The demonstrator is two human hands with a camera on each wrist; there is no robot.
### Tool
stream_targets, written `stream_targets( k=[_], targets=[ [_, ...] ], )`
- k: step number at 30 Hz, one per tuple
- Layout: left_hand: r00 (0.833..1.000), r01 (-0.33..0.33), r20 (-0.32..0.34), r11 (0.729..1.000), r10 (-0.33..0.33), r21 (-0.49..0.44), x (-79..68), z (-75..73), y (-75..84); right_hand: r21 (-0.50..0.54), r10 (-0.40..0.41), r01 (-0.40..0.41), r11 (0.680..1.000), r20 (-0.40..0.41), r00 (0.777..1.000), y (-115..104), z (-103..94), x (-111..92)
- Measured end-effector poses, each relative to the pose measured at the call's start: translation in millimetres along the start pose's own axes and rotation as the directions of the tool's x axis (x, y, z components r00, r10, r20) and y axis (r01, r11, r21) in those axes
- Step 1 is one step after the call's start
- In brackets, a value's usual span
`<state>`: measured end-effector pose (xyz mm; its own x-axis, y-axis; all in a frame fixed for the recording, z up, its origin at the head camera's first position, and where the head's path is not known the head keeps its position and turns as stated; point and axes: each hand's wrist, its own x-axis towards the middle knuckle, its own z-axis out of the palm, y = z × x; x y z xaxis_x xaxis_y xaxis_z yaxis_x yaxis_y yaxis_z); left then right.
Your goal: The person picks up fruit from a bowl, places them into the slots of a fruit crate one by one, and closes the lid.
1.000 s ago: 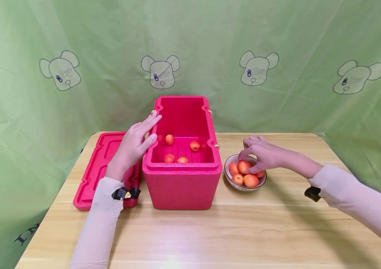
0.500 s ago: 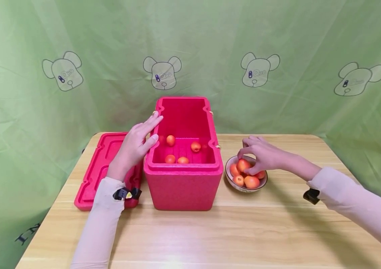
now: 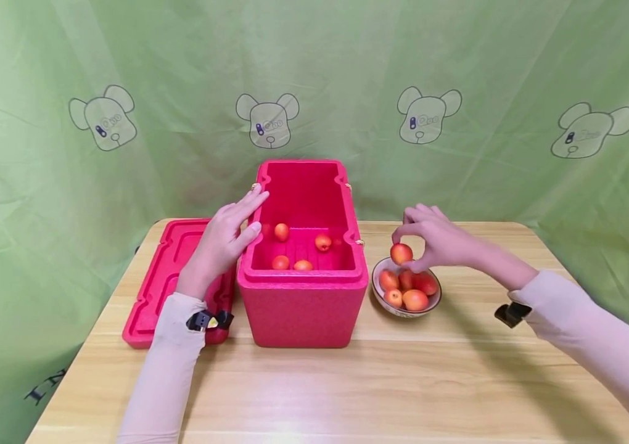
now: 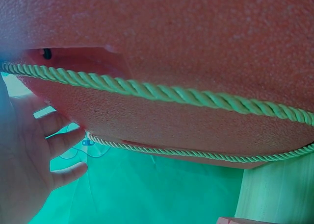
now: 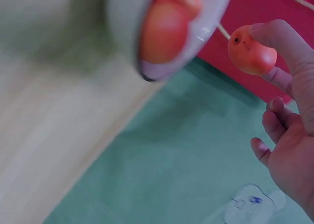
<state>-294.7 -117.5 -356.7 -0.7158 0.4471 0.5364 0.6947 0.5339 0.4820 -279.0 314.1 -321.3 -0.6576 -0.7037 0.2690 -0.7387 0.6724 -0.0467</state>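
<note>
My right hand pinches an apricot between thumb and fingers, just above the patterned bowl. In the right wrist view the same apricot shows its dark stem dimple, with the other fingers loosely bent below. Several more apricots lie in the bowl. My left hand, fingers fairly straight, rests on the left rim of an open red foam box. Several apricots lie on the box's floor. Twisted rope runs along the box's side in the left wrist view, beside the left hand.
The red lid lies on the wooden table left of the box, partly under my left forearm. Behind the table hangs a green cloth printed with bear heads. The bowl stands close to the box's right side.
My right hand has risen from the bowl, lifting the apricot above the others. My left hand stays on the box rim.
</note>
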Motion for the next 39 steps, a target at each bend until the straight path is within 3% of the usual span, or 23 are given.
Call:
stream_targets(
  k=[13,22,31,39],
  targets=[
    [1.0,-0.005,-0.001,1.0,0.005,0.002,-0.2,0.8,-1.0,-0.045,0.008,-0.013,0.999,-0.115,0.993,-14.5,-69.9,51.1],
    [1.0,-0.004,0.001,1.0,0.004,0.0,0.3,-1.2,-0.8,-0.065,-0.064,0.055,0.996,-0.15,0.987,-40.7,-94.8,95.5],
    [1.0,-0.005,0.004,1.0,0.005,-0.009,5.9,4.5,1.5,-0.014,-0.071,0.07,0.997,-0.086,0.994,-78.9,-114.8,141.8],
    [1.0,-0.012,-0.003,1.0,0.012,-0.01,12.8,11.2,3.5,0.028,-0.022,0.02,0.999,0.065,0.998,-105.0,-115.1,177.5]
  ],
)
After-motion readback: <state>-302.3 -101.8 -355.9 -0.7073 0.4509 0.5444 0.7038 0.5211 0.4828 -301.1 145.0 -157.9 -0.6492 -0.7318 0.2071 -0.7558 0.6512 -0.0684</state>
